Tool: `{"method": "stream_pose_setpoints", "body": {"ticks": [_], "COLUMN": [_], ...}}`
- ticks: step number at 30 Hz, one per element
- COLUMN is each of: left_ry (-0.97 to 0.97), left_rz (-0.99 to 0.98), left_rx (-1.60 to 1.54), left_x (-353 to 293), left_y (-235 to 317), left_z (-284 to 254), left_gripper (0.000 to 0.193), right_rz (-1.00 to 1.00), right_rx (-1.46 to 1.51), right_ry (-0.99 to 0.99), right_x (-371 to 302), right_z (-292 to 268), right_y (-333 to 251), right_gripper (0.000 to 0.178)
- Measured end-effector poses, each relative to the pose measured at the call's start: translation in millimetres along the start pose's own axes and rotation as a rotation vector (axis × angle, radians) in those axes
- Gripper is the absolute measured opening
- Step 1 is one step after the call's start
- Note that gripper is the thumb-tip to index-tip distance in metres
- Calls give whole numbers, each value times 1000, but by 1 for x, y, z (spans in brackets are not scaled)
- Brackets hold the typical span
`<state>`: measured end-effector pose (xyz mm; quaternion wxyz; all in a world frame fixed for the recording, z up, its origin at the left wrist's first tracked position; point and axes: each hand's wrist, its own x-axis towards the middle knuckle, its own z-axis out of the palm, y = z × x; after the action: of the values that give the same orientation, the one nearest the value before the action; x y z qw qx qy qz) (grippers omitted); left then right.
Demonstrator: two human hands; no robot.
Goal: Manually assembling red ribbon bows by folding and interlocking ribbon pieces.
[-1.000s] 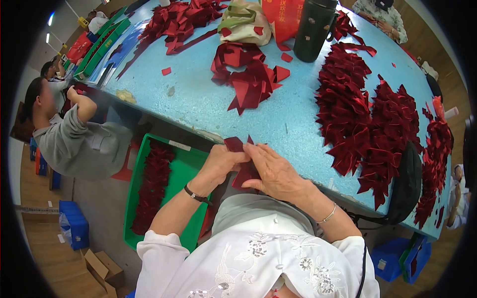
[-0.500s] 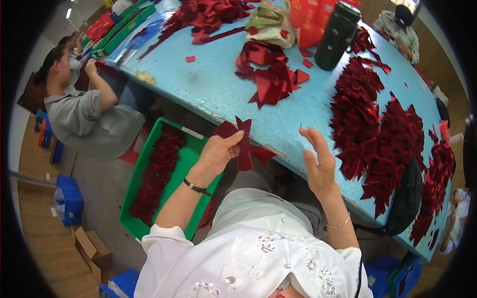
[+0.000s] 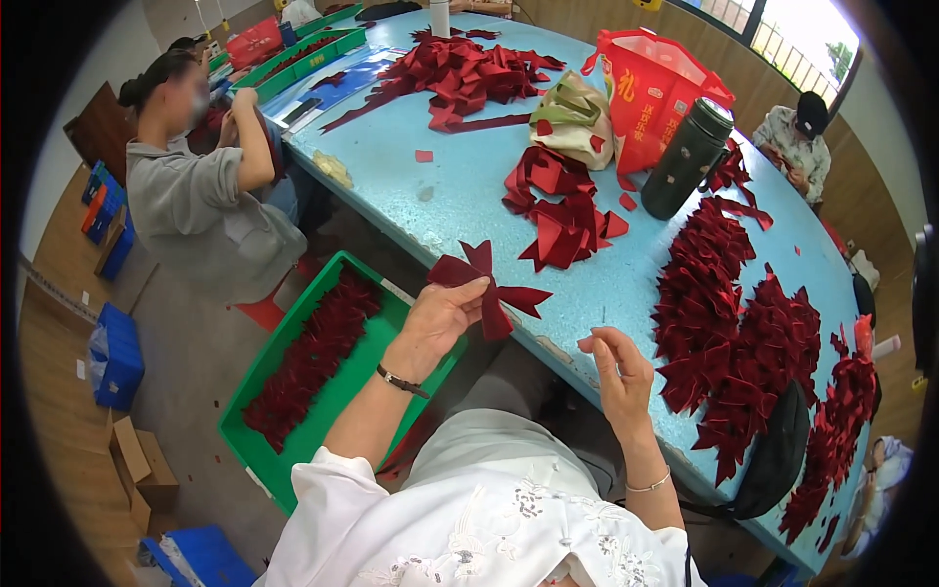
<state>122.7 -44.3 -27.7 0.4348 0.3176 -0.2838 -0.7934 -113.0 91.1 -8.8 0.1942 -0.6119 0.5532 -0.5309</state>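
1. By the near edge of the blue-topped table (image 3: 391,176), our left hand (image 3: 437,318) pinches a dark-red, fork-tailed, velvety ribbon bow (image 3: 494,295).
2. It looks light, soft and easily creased; we judge its gathered middle the surest hold.
3. Our right hand (image 3: 626,377) hovers apart, fingertips bunched; we cannot tell whether they grip anything.
4. Leftward sits a green rectangular plastic tray (image 3: 381,382).

Blouse (image 3: 421,514): white, short-sleeved, small pale button in front
Embroidery (image 3: 465,548): floral sprays, white with silvery grey
Sleeves (image 3: 333,489): loose, white
Left hand (image 3: 442,318): bare, narrow dark strap (image 3: 402,383) at the wrist
Right hand (image 3: 624,380): bare, thin silvery bracelet (image 3: 648,484) at the wrist
Waist cloth (image 3: 499,445): pale grey-green
Leg cloth (image 3: 511,380): dark grey
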Motion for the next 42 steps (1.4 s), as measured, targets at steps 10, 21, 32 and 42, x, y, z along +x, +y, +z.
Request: {"method": "stream_pose_setpoints", "body": {"ticks": [10,21,32,42], "left_ry": [35,36,87,26], "left_rz": [-46,11,4,102], "left_rx": [-56,-5,-88,42], "left_x": [5,13,9,8], "left_y": [-3,-9,-20,-45], "left_z": [8,4,13,58], "left_gripper": [11,9,12,16], "right_rz": [135,219,327,562], "right_rx": [212,222,468,817], "right_ry": [-23,-63,97,-150], "right_x": [5,-1,8,17], "right_z": [0,0,20,18], "right_y": [5,17,21,10], "right_gripper": [20,17,23,23]}}
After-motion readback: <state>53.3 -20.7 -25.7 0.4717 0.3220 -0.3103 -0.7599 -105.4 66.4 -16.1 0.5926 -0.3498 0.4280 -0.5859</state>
